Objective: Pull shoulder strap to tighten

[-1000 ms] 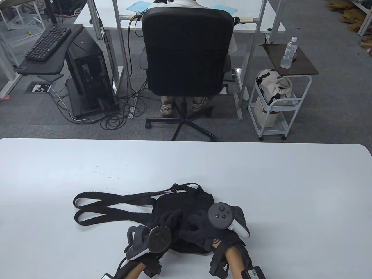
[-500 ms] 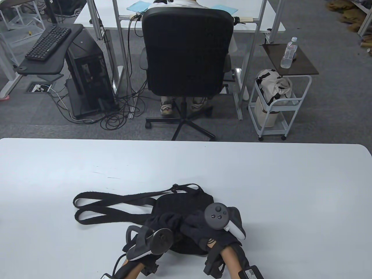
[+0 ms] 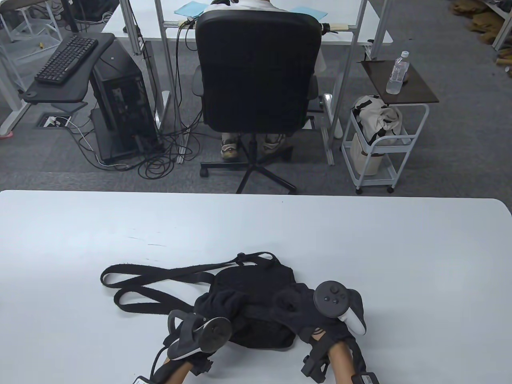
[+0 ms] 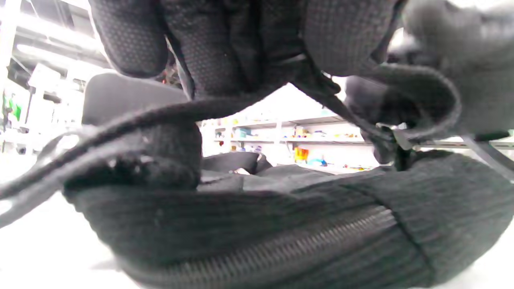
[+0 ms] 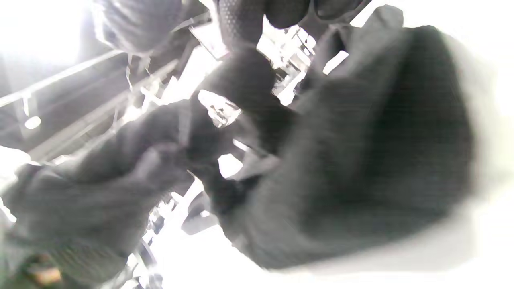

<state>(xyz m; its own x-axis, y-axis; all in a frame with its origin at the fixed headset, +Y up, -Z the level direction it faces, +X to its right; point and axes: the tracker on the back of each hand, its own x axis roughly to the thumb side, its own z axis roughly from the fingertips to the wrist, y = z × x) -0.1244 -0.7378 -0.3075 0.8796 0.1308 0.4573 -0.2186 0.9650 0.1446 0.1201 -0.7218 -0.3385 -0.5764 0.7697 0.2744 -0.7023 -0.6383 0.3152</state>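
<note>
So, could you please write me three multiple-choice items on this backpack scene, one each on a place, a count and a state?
1. Where do the shoulder strap loops lie from the black backpack in the table view?
A. left
B. right
C. underneath

2. How many strap loops lie flat on the white table?
A. one
B. two
C. four

3. What is the left hand doing?
A. resting flat on the table
B. gripping a strap over the backpack
C. holding a bottle

Answers: 1 A, the loops trail towards the left edge. 2 B, two loops lie side by side. 3 B, the left wrist view shows fingers closed around a strap.
</note>
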